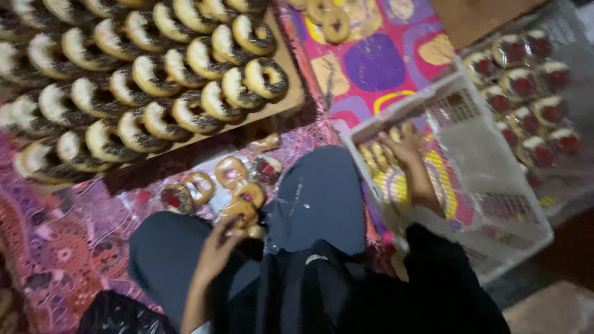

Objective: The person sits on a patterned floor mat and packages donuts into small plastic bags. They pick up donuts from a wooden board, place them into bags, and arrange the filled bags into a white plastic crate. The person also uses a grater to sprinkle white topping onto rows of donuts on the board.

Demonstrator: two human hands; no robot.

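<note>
Left hand (218,247), near centre, fingers curled around a wrapped doughnut (242,213) at the knee, beside other wrapped doughnuts (230,171); right hand (405,143) reaches into the white plastic basket (495,185) at right, fingers closed on doughnuts (371,154); board of sprinkled doughnuts (148,80) far left.

place: home floor bakery | evidence: patterned mat (377,62), doughnut board (291,99), white crate (495,204)

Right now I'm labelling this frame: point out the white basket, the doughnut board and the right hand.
white basket (537,230), head view, near rim.
doughnut board (296,93), head view, bare right edge.
right hand (405,145), head view, back of hand.
</note>
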